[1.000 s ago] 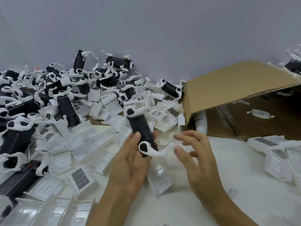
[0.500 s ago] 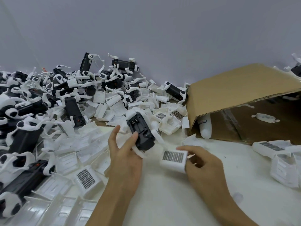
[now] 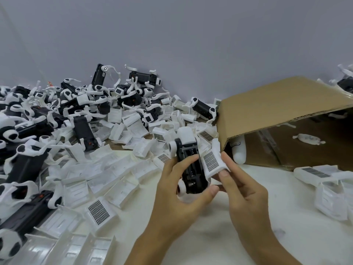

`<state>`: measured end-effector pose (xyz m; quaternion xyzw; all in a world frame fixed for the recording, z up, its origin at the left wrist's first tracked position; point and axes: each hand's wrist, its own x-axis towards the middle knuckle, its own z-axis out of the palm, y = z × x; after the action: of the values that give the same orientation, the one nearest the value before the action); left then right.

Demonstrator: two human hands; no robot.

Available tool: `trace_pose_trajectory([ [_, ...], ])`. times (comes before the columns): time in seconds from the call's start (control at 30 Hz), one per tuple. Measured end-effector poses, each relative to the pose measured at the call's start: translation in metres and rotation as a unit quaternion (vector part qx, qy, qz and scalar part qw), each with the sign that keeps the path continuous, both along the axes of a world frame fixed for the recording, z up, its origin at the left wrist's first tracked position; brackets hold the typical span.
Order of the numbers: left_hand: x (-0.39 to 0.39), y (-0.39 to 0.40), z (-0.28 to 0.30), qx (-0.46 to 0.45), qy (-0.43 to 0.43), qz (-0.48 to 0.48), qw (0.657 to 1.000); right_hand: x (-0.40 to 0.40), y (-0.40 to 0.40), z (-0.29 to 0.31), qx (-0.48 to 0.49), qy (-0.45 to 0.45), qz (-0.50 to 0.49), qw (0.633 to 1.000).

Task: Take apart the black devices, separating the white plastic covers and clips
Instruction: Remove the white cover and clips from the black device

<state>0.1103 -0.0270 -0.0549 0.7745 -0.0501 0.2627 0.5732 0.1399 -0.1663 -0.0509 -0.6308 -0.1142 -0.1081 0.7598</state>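
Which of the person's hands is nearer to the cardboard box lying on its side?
Right. The right hand, pinching a white cover, is just left of the cardboard box; the left hand, gripping the black device, sits farther left.

Black device held tilted, white grid-patterned cover alongside.

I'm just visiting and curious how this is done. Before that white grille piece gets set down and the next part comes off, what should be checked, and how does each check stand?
1. Black device held firmly: ok, the left hand grips it.
2. White cover held: ok, the right hand pinches it beside the device.
3. Cover fully free of the device: cannot tell, their edges sit close together.
4. White end pieces removed: not ok, they are on the device.
5. Bare table to put the cover on: ok, below the hands.
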Motion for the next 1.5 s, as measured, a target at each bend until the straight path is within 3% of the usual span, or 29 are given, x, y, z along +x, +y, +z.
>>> trace_pose_trajectory([
  [0.17, 0.004, 0.007, -0.003, -0.057, 0.015, 0.019, 0.998, -0.002, -0.005, -0.002, -0.001, 0.02, 0.128, 0.992],
  [0.33, 0.006, 0.01, -0.001, -0.139, 0.011, 0.039, 0.99, -0.002, -0.002, -0.001, -0.092, -0.032, 0.005, 0.995],
  [0.43, 0.006, 0.014, 0.001, -0.198, 0.005, 0.036, 0.98, -0.005, 0.0, 0.0, -0.189, -0.081, -0.011, 0.979],
  [0.6, 0.007, 0.014, 0.002, -0.18, -0.004, 0.014, 0.983, -0.005, 0.003, -0.004, -0.208, -0.108, 0.139, 0.962],
  [0.8, 0.006, 0.009, 0.002, -0.149, -0.034, 0.027, 0.988, -0.005, 0.003, -0.008, -0.217, -0.105, 0.108, 0.965],
  [0.93, 0.005, 0.008, 0.0, -0.202, -0.016, 0.011, 0.979, -0.006, 0.003, -0.004, -0.097, -0.1, -0.027, 0.99],
  [1.0, 0.004, 0.006, 0.0, -0.167, -0.009, 0.005, 0.986, -0.007, 0.003, -0.002, -0.069, -0.088, -0.048, 0.993],
  [1.17, -0.003, -0.008, 0.001, -0.078, -0.014, -0.071, 0.994, -0.004, 0.003, -0.004, -0.07, -0.063, -0.025, 0.995],
  [1.3, -0.005, -0.013, 0.004, -0.058, -0.046, -0.041, 0.996, -0.001, 0.001, -0.006, -0.073, -0.048, 0.023, 0.996],
  [1.5, -0.001, -0.008, 0.005, -0.11, -0.058, -0.009, 0.992, 0.001, 0.003, -0.003, -0.154, -0.049, 0.122, 0.979],
])
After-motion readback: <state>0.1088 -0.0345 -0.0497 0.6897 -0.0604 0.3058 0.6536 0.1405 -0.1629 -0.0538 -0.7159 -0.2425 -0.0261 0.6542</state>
